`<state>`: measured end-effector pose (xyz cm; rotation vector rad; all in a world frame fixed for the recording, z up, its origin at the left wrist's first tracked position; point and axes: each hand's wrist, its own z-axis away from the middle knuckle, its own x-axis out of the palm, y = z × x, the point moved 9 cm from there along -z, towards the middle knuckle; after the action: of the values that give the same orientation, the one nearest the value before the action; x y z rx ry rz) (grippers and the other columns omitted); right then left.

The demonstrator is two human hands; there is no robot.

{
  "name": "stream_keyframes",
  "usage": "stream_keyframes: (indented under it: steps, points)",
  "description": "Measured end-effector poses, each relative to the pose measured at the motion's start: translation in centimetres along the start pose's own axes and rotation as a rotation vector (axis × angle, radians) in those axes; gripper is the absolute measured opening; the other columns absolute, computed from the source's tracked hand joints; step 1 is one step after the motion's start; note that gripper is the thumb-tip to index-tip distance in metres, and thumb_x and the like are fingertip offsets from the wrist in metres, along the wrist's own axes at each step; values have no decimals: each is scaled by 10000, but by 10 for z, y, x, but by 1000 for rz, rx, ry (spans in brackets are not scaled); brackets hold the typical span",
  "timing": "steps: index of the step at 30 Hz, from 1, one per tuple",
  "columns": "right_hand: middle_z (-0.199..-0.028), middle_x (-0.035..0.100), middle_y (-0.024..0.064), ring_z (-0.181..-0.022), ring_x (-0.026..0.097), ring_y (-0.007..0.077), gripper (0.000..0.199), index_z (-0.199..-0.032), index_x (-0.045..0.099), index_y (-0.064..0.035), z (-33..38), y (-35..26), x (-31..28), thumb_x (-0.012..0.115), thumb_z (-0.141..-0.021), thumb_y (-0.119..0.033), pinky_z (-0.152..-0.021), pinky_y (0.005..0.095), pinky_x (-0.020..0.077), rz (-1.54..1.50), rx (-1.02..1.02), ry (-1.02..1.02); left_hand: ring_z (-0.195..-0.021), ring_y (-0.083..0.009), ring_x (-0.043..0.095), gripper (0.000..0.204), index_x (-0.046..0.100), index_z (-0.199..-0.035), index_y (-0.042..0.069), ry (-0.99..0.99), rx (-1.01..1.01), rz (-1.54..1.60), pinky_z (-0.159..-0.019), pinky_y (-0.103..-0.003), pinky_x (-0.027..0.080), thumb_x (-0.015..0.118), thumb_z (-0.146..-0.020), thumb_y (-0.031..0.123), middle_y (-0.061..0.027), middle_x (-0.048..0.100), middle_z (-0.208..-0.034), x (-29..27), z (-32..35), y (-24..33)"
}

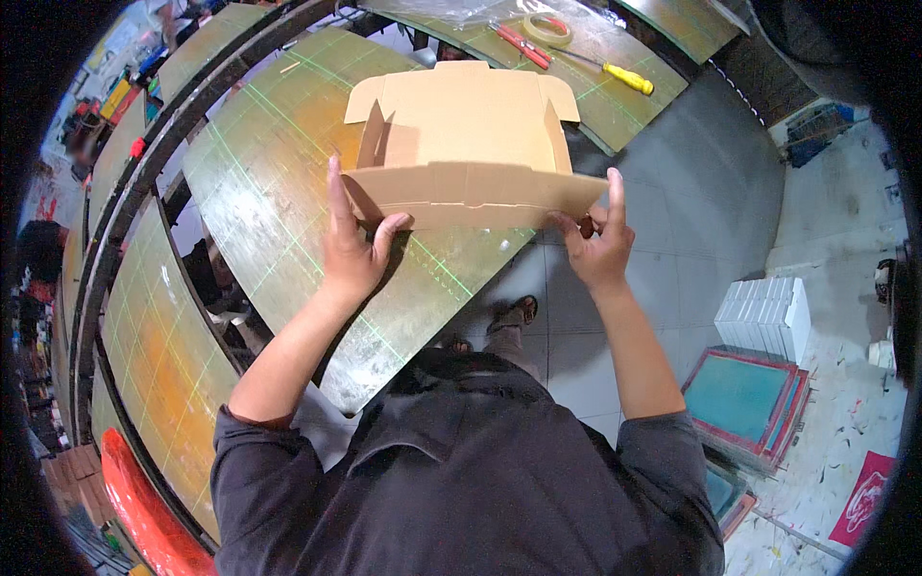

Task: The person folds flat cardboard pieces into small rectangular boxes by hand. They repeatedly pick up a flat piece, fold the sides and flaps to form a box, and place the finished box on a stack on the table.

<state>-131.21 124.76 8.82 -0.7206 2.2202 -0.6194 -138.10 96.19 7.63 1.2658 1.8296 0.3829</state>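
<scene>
A brown cardboard box [471, 197] is part folded, with its front wall raised and its wide lid panel laid back on the far side. My left hand [355, 245] grips the front wall's left corner, thumb on the near face and fingers along the side. At the right corner, my right hand [600, 235] pinches the same wall, its thumb in front and one finger pointing up. Side flaps stand up inside the box at both ends. Beneath it lies a worn metal platen [259, 192] with green grid lines.
On the neighbouring platen lie a yellow-handled screwdriver [629, 79], a red-handled tool [521, 46] and a tape roll [547, 31]. Framed screens [735, 398] and a white stack [764, 312] stand on the right. A red plastic-wrapped bundle [144, 509] is at lower left.
</scene>
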Motion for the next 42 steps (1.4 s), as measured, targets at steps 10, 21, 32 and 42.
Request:
stream_keyframes:
  steps: [10, 21, 32, 42]
  points:
    - [-953, 618, 110, -778, 602, 218, 640, -1200, 464, -69, -10, -26, 10, 718, -693, -365, -656, 283, 477, 298, -228, -68, -1228, -367, 315, 489, 496, -1153, 142, -93, 222, -635, -973, -507, 277, 678, -714, 257, -216, 387, -1262, 6, -19, 51]
    - [-1096, 562, 60, -1000, 514, 256, 592, -1122, 556, -148, -32, -38, 22, 762, -585, -290, -865, 364, 418, 223, -271, -292, -854, -304, 561, 192, 561, -916, 89, -634, 173, -506, -729, -411, 450, 589, -758, 193, -109, 573, -844, 80, -27, 57]
    - [-1138, 517, 125, -1050, 514, 285, 668, -1194, 494, -108, -19, -29, 18, 748, -626, -353, -903, 391, 401, 89, -201, -519, -719, -314, 615, 142, 634, -781, 78, -947, 130, -462, -652, -407, 483, 611, -728, 208, -133, 617, -698, 85, -29, 68]
    - [-1223, 428, 222, -1107, 442, 348, 653, -1246, 388, -13, -15, -129, 2, 660, -751, -341, -935, 418, 356, 26, -464, -63, -988, -321, 512, 513, 489, -1124, 53, -443, 325, -301, -830, -387, 386, 634, -746, 369, -171, 493, -1121, -24, -18, 109]
